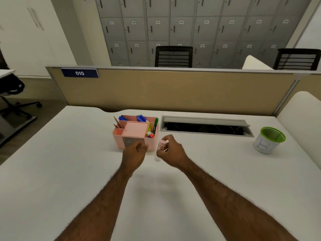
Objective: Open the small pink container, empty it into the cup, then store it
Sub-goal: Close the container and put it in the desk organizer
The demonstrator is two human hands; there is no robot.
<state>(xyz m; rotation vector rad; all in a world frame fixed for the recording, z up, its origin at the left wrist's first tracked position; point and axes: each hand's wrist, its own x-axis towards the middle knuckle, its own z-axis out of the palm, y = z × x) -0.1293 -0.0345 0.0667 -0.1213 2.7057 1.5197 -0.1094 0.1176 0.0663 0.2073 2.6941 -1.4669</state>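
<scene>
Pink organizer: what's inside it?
The organizer holds blue pens, pencils, a green marker and a pink pad. The left hand covers its front drawer.

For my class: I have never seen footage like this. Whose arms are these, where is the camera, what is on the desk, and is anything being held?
There is no machine here. A person wears one wide-angle camera on the head, looking forward and down, so the two bare arms reaching in from below are the person's own.

On the white desk stands a pink desk organiser holding pens, pencils and markers. Far to the right stands a cup with a green rim. Behind is an open cable slot.

The right hand holds a small pink container upright beside the organiser. The left hand is loosely curled in front of the organiser; I cannot tell whether it holds anything.
</scene>
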